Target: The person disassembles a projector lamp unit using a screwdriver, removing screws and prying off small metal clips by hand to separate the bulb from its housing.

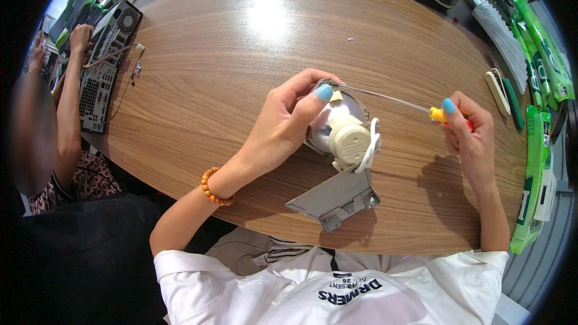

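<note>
My left hand (pixel 295 105) is closed round the far rim of a projector lamp, its thumb pressing near a small yellow patch. This lamp (pixel 349 135) has a silvery, rounded reflector, a cream ceramic base, a white wire loop and a grey metal plate (pixel 331 195) reaching toward me. In my right hand (pixel 472 135) is a screwdriver (pixel 438 114) with a yellow and red handle. Its long thin shaft points left, the tip by the lamp's rim at my left fingertips. Whether the tip sits in a screw is hidden.
At the left, another person's arm (pixel 71 102) reaches over an opened computer case (pixel 108 66). Small loose parts (pixel 136 72) and a cable plug (pixel 140 47) lie beside it. Green packets (pixel 533 174), a cream and green tool (pixel 504 96) and folded white paper (pixel 500 39) line the right edge.
</note>
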`<action>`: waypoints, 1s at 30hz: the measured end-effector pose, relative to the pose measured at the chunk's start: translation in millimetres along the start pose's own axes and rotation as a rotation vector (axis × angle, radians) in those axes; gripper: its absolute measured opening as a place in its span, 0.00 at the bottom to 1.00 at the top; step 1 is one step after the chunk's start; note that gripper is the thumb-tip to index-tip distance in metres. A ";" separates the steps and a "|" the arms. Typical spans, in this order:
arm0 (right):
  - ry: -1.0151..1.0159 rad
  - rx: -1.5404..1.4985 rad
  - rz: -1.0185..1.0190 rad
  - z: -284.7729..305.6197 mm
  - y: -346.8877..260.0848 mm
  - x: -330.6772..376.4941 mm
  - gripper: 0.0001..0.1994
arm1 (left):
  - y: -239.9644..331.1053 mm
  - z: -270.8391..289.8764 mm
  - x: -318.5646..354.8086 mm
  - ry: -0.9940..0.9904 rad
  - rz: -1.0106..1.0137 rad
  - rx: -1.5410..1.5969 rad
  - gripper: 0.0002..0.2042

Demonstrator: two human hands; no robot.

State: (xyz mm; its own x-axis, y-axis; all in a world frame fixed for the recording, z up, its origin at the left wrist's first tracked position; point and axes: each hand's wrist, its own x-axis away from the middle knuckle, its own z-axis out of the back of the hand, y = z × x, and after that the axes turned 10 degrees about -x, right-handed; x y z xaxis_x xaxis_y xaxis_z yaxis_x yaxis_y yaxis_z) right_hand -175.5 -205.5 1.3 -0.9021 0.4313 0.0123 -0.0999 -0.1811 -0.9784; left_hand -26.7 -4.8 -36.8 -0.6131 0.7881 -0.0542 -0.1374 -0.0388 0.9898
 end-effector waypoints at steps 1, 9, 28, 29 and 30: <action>0.000 0.000 0.000 -0.5 0.1 0.0 0.14 | -0.4 0.2 0.2 0.000 0.000 0.000 0.19; -0.008 -0.060 -0.069 -2.9 0.1 0.1 0.15 | 1.0 2.4 2.1 -0.038 0.030 -0.006 0.19; 0.057 -0.080 -0.040 6.1 -1.9 -1.6 0.13 | 8.6 3.8 2.4 -0.077 0.022 -0.097 0.16; 0.054 -0.076 -0.016 7.0 -1.6 -2.6 0.12 | 8.6 3.5 2.1 -0.078 0.021 -0.098 0.16; 0.051 -0.072 0.009 7.8 -1.4 -3.3 0.12 | 8.4 3.1 1.9 -0.068 0.011 -0.100 0.16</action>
State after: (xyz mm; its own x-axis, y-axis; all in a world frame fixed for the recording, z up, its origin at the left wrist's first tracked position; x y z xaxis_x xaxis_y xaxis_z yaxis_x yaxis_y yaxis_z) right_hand -175.6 -213.6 4.3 -0.8802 0.4745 -0.0050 -0.0600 -0.1219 -0.9907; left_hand -26.5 -1.6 -28.2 -0.5613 0.8270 -0.0305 -0.2097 -0.1065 0.9719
